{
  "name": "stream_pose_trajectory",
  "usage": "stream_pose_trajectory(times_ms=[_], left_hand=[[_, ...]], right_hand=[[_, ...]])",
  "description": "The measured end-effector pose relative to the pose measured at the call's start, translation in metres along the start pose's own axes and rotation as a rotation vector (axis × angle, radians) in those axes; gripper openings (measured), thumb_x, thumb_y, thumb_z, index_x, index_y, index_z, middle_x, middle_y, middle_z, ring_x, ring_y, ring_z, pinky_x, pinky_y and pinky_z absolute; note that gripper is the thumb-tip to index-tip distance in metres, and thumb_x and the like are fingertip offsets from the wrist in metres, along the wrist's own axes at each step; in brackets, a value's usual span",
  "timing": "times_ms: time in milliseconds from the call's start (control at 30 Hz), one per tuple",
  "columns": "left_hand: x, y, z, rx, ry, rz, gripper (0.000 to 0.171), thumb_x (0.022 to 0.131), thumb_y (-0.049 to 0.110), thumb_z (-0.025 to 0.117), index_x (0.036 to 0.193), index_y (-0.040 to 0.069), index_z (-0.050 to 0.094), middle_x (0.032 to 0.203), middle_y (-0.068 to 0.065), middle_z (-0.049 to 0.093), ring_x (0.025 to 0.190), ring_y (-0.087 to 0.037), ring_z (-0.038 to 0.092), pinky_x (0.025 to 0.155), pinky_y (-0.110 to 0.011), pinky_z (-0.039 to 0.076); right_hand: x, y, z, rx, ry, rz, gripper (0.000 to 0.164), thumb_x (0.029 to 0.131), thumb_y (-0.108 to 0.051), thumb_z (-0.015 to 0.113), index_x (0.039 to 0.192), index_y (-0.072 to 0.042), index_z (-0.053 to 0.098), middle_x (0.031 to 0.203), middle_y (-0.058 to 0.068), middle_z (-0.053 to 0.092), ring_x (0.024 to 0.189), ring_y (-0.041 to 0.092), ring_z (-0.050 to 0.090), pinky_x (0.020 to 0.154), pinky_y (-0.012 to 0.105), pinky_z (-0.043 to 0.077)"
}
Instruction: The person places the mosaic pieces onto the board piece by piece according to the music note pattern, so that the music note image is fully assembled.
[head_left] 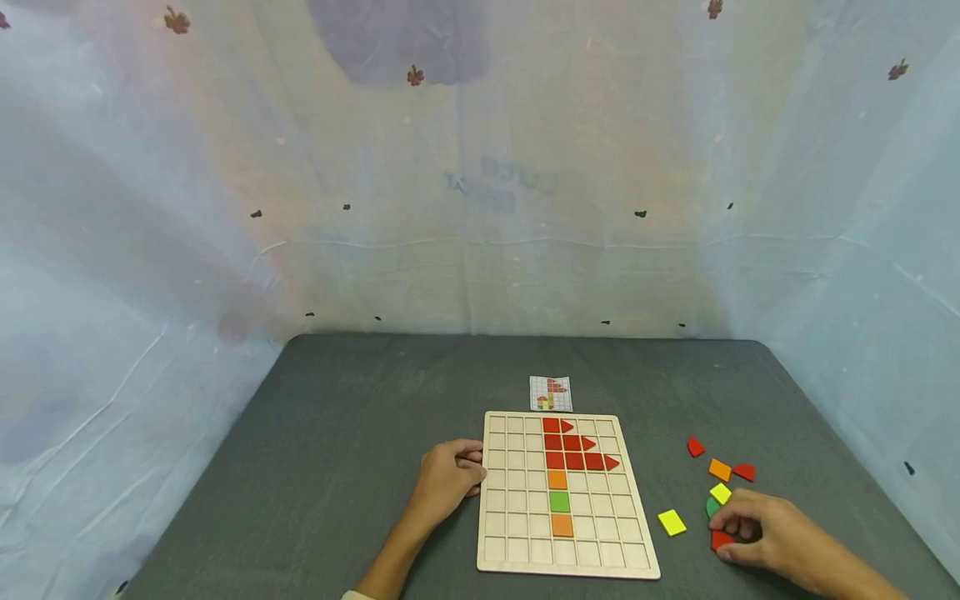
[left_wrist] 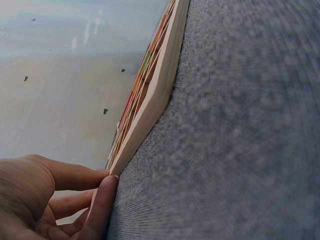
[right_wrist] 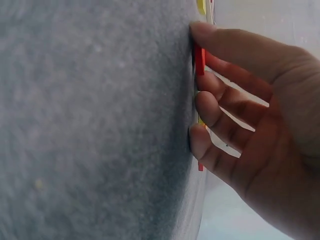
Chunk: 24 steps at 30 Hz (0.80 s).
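My left hand (head_left: 444,479) pinches the left edge of a wooden grid board (head_left: 517,552) between thumb and forefinger; in the left wrist view, the fingertips meet at the board's corner (left_wrist: 116,167). Red squares and triangles, two orange squares and a green square (head_left: 559,501) sit in the board's cells. To the right of the board, my right hand (head_left: 772,533) pinches a red piece (head_left: 722,540), thumb on one side and fingers on the other, low at the tabletop. The same red piece (right_wrist: 200,60) shows edge-on beside the thumb in the right wrist view.
Loose pieces lie right of the board: a yellow square (head_left: 672,522), another yellow piece (head_left: 720,493), a partly covered green piece (head_left: 712,507), an orange piece (head_left: 720,470) and two red pieces (head_left: 696,447). A pattern card (head_left: 551,394) lies behind the board on the dark table (head_left: 360,400).
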<state>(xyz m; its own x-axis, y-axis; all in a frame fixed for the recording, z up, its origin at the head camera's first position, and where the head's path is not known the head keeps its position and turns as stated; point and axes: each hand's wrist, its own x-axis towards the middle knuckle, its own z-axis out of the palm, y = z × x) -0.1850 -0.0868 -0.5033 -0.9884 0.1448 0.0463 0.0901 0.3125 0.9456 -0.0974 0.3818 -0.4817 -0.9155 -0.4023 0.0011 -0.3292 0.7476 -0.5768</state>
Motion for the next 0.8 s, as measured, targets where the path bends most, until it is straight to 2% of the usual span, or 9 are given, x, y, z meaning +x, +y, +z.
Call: stream_pose_trajectory(times_ms=[167, 300, 433, 567, 800], left_hand=[[0.0, 0.0, 0.0, 0.001, 0.001, -0.001, 0.035, 0.086, -0.004, 0.075, 0.121, -0.008, 0.072, 0.102, -0.014, 0.072, 0.084, -0.016, 0.071, 0.062, -0.023, 0.063], [0.0, 0.0, 0.0, 0.002, 0.002, -0.003, 0.035, 0.086, -0.004, 0.075, 0.121, -0.008, 0.072, 0.103, -0.014, 0.072, 0.084, -0.016, 0.071, 0.062, -0.023, 0.063], [0.0, -0.001, 0.0, 0.001, 0.002, -0.005, 0.035, 0.086, -0.004, 0.076, 0.121, -0.008, 0.072, 0.102, -0.013, 0.072, 0.084, -0.016, 0.071, 0.062, -0.023, 0.063], [0.001, -0.001, 0.0, 0.001, 0.004, -0.004, 0.035, 0.086, -0.004, 0.076, 0.121, -0.008, 0.072, 0.102, -0.013, 0.072, 0.084, -0.016, 0.071, 0.062, -0.023, 0.063], [0.0, -0.001, 0.0, 0.002, 0.002, 0.001, 0.035, 0.086, -0.004, 0.076, 0.121, -0.008, 0.072, 0.102, -0.013, 0.072, 0.083, -0.016, 0.071, 0.062, -0.024, 0.063]], right_hand=[[0.0, -0.004, 0.004, -0.015, 0.057, -0.008, 0.018, 0.087, -0.017, 0.087, 0.096, -0.022, 0.073, 0.083, -0.022, 0.056, 0.073, -0.005, 0.05, 0.057, 0.022, 0.042], [0.006, -0.013, 0.01, -0.035, 0.161, -0.083, 0.023, 0.083, -0.016, 0.09, 0.095, -0.026, 0.073, 0.083, -0.025, 0.056, 0.073, -0.005, 0.052, 0.057, 0.021, 0.043], [0.015, -0.024, 0.015, -0.016, 0.223, -0.159, 0.026, 0.08, -0.013, 0.091, 0.097, -0.026, 0.075, 0.084, -0.021, 0.06, 0.074, -0.001, 0.055, 0.059, 0.02, 0.044], [0.026, -0.036, 0.017, 0.03, 0.201, -0.203, 0.025, 0.083, -0.014, 0.09, 0.101, -0.024, 0.076, 0.088, -0.016, 0.064, 0.078, 0.003, 0.057, 0.061, 0.021, 0.046], [0.048, -0.06, 0.024, 0.105, 0.105, -0.191, 0.02, 0.088, -0.023, 0.087, 0.105, -0.022, 0.077, 0.091, -0.015, 0.063, 0.079, 0.007, 0.058, 0.061, 0.021, 0.047]])
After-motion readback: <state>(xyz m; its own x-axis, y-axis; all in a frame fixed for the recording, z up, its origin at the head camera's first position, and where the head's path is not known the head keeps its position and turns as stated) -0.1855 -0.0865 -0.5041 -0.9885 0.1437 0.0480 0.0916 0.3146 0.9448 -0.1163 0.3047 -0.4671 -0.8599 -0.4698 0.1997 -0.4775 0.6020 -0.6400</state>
